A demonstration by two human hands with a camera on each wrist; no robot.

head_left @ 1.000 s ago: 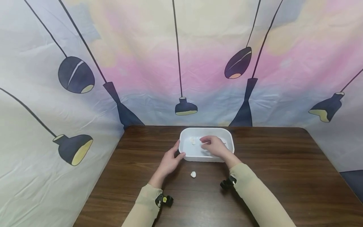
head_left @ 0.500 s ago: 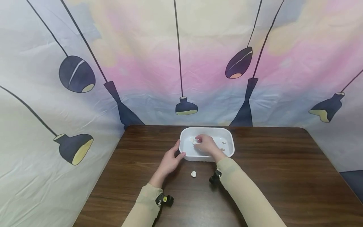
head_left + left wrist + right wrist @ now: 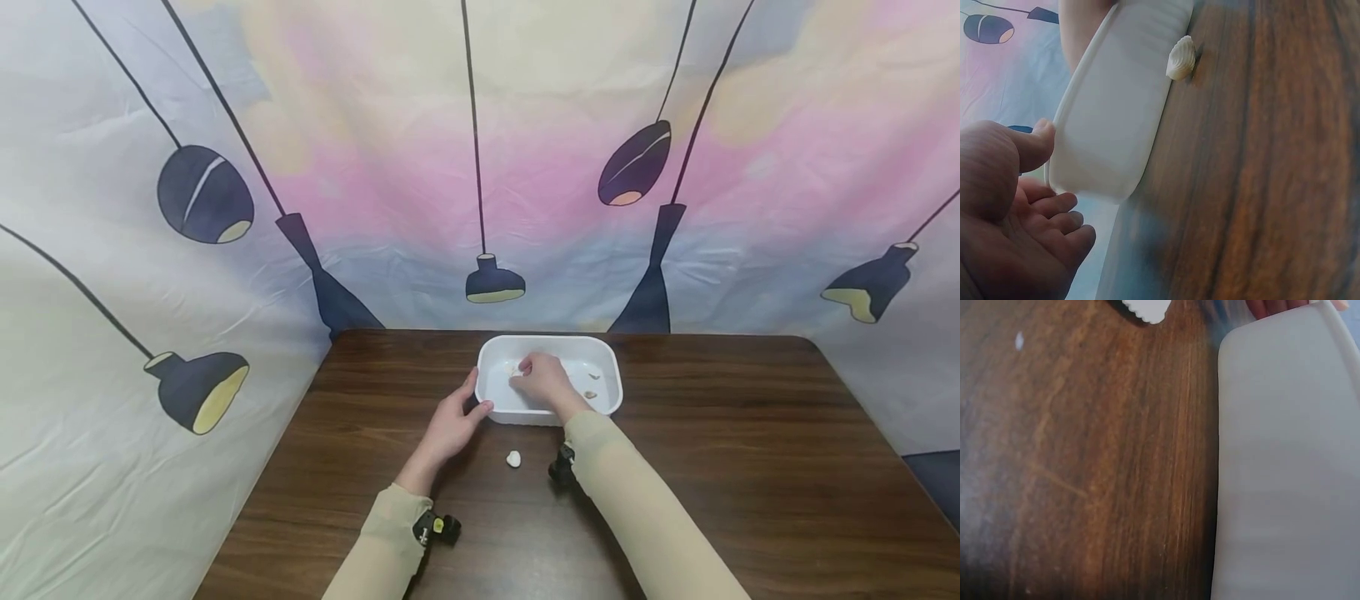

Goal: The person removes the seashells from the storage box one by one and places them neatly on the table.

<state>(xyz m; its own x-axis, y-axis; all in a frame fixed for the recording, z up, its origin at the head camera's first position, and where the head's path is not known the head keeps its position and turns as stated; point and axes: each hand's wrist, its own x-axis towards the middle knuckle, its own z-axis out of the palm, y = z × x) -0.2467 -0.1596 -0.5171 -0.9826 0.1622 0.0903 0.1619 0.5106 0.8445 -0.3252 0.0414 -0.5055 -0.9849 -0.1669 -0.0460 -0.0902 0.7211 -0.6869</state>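
A white tray (image 3: 551,418) stands near the far edge of the table. My left hand (image 3: 447,425) holds its near left corner, the thumb on the rim and the fingers along the end; the left wrist view shows this grip close up. Reaching down into the tray, my right hand (image 3: 546,381) pinches a pale seashell in the left half, mostly hidden behind the fingertips. Small brownish shells (image 3: 591,394) lie in the tray's right half. On the wood in front of the tray rests a white ribbed seashell (image 3: 1181,58). The right wrist view does not show the right hand.
The dark wooden table (image 3: 712,467) reaches back to a hanging cloth (image 3: 555,167) printed with lamps. Black wrist cameras (image 3: 437,527) are strapped on both sleeves.
My right hand has moved left inside the tray and its fingertips have come together at the pale shell. Small shells on the right came into sight. The left hand stays put.
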